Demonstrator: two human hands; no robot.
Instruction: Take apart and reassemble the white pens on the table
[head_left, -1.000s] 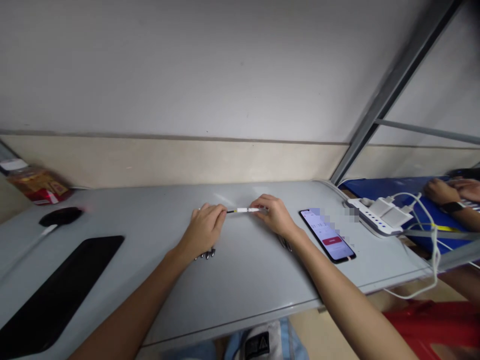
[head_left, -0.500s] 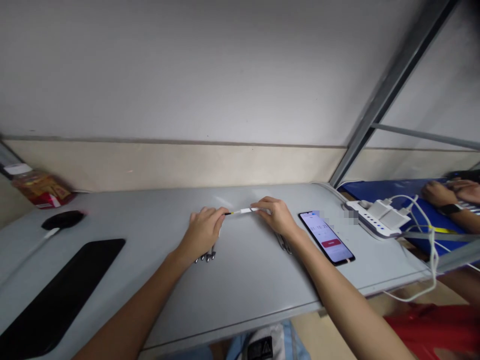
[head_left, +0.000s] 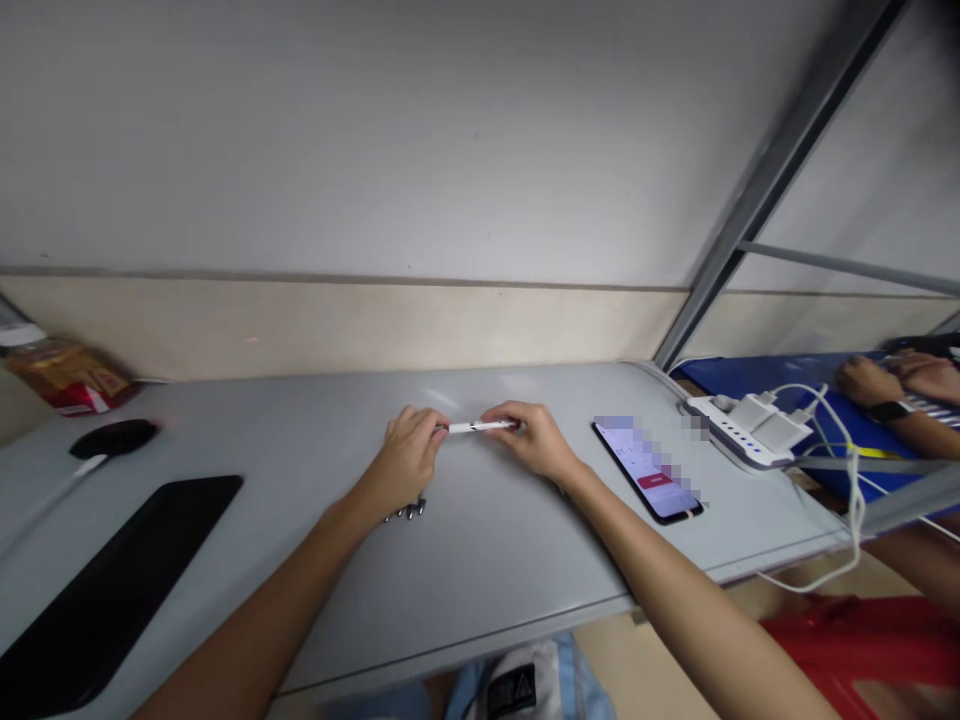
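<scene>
Over the middle of the grey table (head_left: 487, 560), my left hand (head_left: 405, 462) and my right hand (head_left: 529, 440) each pinch one end of a thin white pen (head_left: 477, 427), held level just above the tabletop. Both hands have their fingers closed round it. Several dark pens (head_left: 409, 511) lie on the table under my left wrist. More small dark pieces lie hidden behind my right wrist.
A lit phone (head_left: 649, 469) lies right of my right hand. A white power strip (head_left: 750, 432) with chargers and cables sits at the far right. A black pad (head_left: 105, 585), a black mouse (head_left: 112, 438) and a red packet (head_left: 67, 375) are at the left. Another person's hands (head_left: 892, 380) rest at the right edge.
My hands have come closer together along the pen; the black and yellow part that showed near my left fingers is hidden. The view has shifted slightly.
</scene>
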